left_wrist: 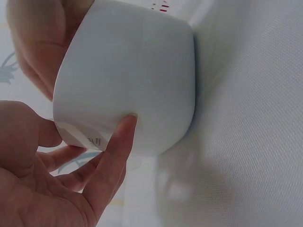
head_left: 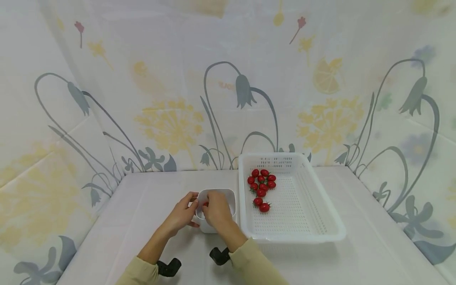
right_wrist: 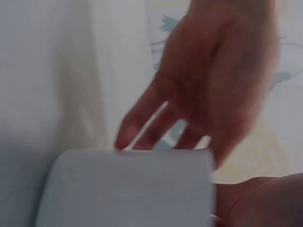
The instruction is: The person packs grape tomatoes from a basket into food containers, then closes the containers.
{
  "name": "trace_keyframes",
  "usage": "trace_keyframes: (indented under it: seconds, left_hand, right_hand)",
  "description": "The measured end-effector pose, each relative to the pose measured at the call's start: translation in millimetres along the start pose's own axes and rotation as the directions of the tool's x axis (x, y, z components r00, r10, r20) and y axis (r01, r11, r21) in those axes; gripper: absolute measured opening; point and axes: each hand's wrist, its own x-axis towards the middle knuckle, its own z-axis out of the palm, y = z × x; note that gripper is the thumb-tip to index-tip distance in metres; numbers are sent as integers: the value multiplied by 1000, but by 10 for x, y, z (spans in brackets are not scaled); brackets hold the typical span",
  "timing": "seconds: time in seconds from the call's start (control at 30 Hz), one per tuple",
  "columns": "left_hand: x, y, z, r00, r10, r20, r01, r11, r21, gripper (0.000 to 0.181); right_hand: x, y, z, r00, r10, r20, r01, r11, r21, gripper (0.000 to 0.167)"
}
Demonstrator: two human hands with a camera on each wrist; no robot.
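A small white container (head_left: 210, 226) with rounded corners stands on the table, left of the basket. My left hand (head_left: 182, 213) holds it from the left, its fingers spread round the outer wall and the thumb by the rim. In the left wrist view one finger (left_wrist: 118, 142) lies along the container's side. My right hand (head_left: 218, 208) reaches down over the rim into the container, and a red cherry tomato (head_left: 205, 204) shows between its thumb and fingers. The right fingertips are mostly hidden, as is the container's floor.
Close on the right, a white perforated basket (head_left: 331, 209) holds several cherry tomatoes (head_left: 261, 193) with green stems, grouped toward its left side. A patterned cloth (head_left: 228, 126) hangs behind the table. Black wrist mounts (head_left: 170, 267) sit under both forearms.
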Motion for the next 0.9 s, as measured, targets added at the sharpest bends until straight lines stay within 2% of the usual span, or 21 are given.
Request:
trace_keyframes:
  seconds: [0.13,0.27,0.43,0.7,0.9]
  left_hand:
    - [-3,9,4,1000,-5,0,5,1000,3,33]
    - [-6,22,8,1000,-16,-3,16,1000,2,33]
    - [-3,25,13,1000,-26,-5,26,999,21,36]
    - [-9,22,22,999,-48,-12,48,998,39,36]
    - [15,21,39,999,-49,-14,49,998,34,36]
  right_hand:
    - [-96,-130,-191,999,-50,9,50,998,-35,17]
    - [-150,-266,-532,995,-72,73,77,995,-68,29]
    - [-133,-286,-918,988,-71,134,86,990,-111,39]
    - [-26,-76,-1317,977,-70,202,96,988,-120,42]
    - [163,225,-1573,946,-188,266,213,975,-69,41]
